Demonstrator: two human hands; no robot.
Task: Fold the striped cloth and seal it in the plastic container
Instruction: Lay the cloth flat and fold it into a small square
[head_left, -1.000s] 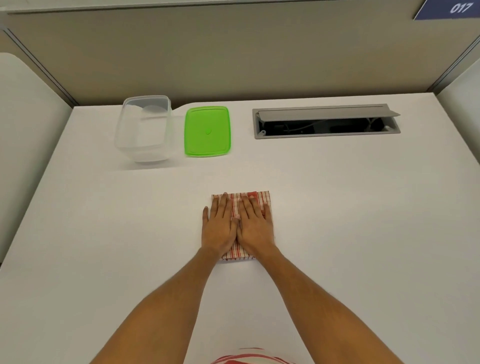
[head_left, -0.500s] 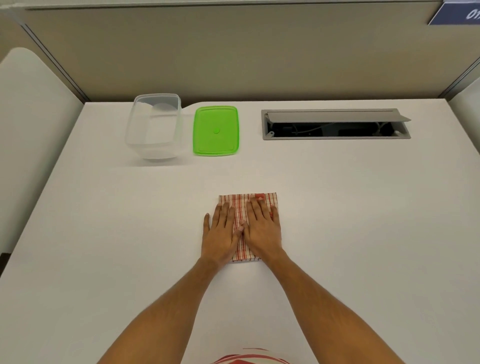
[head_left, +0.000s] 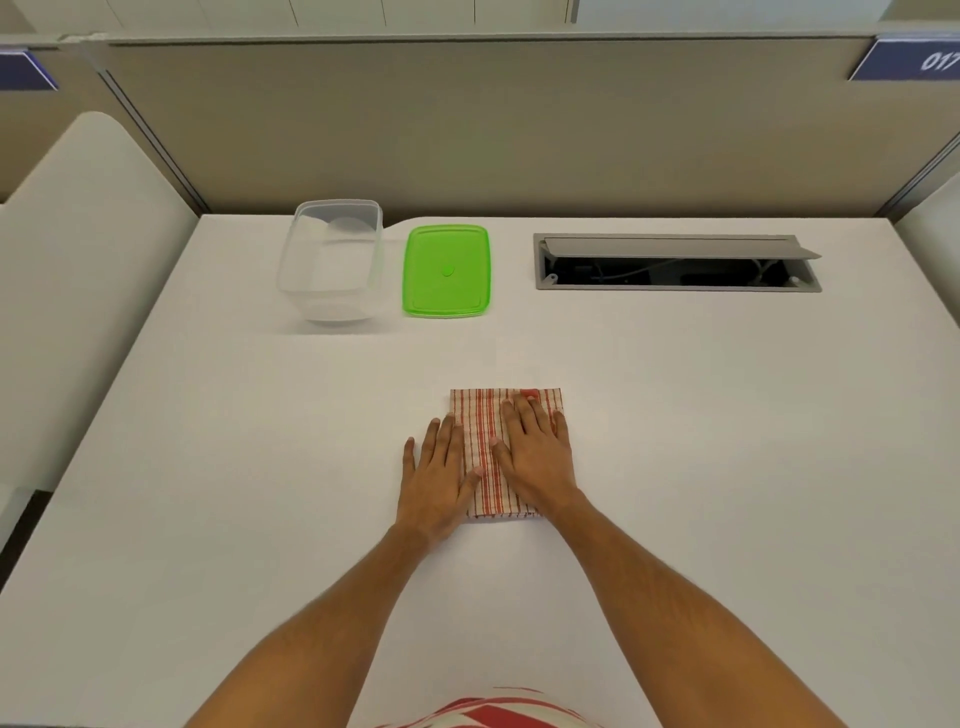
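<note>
Hands, two: left hand (head_left: 435, 478), right hand (head_left: 537, 451); one striped cloth (head_left: 485, 457).

An office cubicle, or a workstation built like one — white counter (head_left: 675, 415) walled at the back by a beige fabric partition (head_left: 467, 130) with grey metal joints at the corners. Set into the far right of the counter, a grey cable hatch (head_left: 675, 262) with its flap raised and cords showing inside. Up on the partition, blue number plates — one at right (head_left: 909, 60) reading 017, another at left (head_left: 26, 73). Rounded white side dividers (head_left: 78, 234) flanking the counter on either side
</note>
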